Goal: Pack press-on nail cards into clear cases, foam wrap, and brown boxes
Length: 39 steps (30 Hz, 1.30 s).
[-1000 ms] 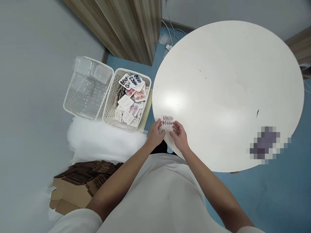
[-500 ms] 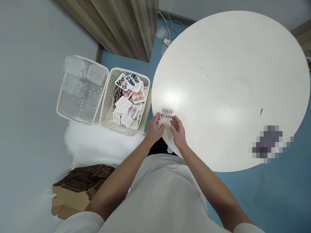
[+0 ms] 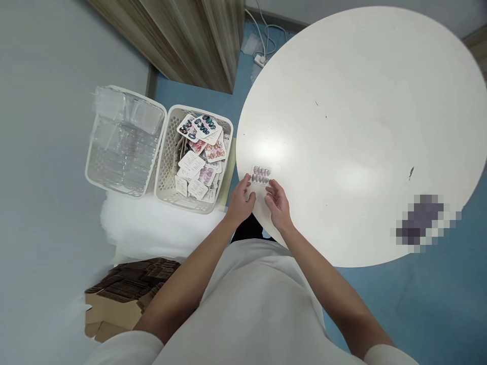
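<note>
A card of press-on nails [image 3: 261,175], with two rows of pinkish, shiny nails, lies flat near the left edge of the round white table [image 3: 342,121]. My left hand [image 3: 241,200] is at the card's lower left corner, thumb apart from the fingers. On the other side, my right hand [image 3: 279,204] has its fingertips by the lower right corner, its fingers loosely curved and open. Both hands are empty; whether the fingertips touch the card's edges I cannot tell.
Left of the table stands a white basket [image 3: 163,175] of nail cards [image 3: 205,126]. Beside it, another basket [image 3: 88,167] holds clear plastic packs [image 3: 129,147]. Flattened cardboard boxes [image 3: 114,309] lie at lower left. A blurred purple object [image 3: 420,218] rests at the table's right.
The view has shifted slightly. Both hands keep nearly the same pose around the card, which stays on the table.
</note>
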### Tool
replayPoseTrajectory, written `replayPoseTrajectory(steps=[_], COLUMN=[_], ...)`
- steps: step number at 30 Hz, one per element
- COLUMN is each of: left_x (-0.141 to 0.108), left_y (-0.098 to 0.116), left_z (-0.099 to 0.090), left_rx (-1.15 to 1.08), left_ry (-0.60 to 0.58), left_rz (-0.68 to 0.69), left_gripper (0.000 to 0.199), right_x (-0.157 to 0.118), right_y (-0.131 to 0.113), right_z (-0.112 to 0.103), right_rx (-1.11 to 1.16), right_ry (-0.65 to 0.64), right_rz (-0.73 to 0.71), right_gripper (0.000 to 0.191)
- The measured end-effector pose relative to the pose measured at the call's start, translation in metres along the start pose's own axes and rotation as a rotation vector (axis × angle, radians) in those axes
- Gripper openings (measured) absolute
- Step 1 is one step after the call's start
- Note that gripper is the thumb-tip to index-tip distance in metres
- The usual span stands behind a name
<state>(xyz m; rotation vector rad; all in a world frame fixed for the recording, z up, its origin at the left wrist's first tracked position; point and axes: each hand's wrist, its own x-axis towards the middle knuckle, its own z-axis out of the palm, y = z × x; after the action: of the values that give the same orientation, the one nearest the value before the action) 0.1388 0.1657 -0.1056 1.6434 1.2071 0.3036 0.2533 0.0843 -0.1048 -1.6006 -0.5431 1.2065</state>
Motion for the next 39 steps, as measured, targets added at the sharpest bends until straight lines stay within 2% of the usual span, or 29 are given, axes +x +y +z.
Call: replayPoseTrajectory(steps=[12, 17, 22, 26, 30, 34, 39], left_x=[-0.007, -0.019, -0.038, -0.062, -0.094, -0.131, -0.176], left_y=[-0.005, -0.008, 0.001, 0.01, 0.015, 0.021, 0.026], left_z=[0.003, 0.011, 0.018, 0.021, 0.03, 0.043, 0.044], left_rx=[-0.094, -0.187, -0.277, -0.334, -0.349, -0.318, -0.268], left_ry=[0.053, 0.147, 0.245, 0.265, 0.288, 0.298, 0.22], left_rz=[-0.012, -0.076, -0.151, -0.209, -0.251, -0.283, -0.376], left_gripper=[0.057, 0.056, 0.056, 0.06, 0.068, 0.071, 0.08], right_x=[-0.004, -0.022, -0.041, -0.052, -0.065, -0.08, -0.096], right_y=[-0.002, -0.006, -0.012, -0.019, -0.024, -0.026, -0.028], right_z=[-0.005, -0.019, -0.039, -0.056, -0.072, -0.086, -0.093], right_rx=[0.032, -0.01, -0.104, -0.298, -0.382, -0.425, -0.486], right_ry=[-0.017, -0.064, -0.126, -0.247, -0.397, -0.465, -0.542], right_rz=[0.034, 0.085, 0.181, 0.236, 0.175, 0.118, 0.059], right_gripper=[0.059, 0.062, 0.057, 0.045, 0.042, 0.04, 0.04])
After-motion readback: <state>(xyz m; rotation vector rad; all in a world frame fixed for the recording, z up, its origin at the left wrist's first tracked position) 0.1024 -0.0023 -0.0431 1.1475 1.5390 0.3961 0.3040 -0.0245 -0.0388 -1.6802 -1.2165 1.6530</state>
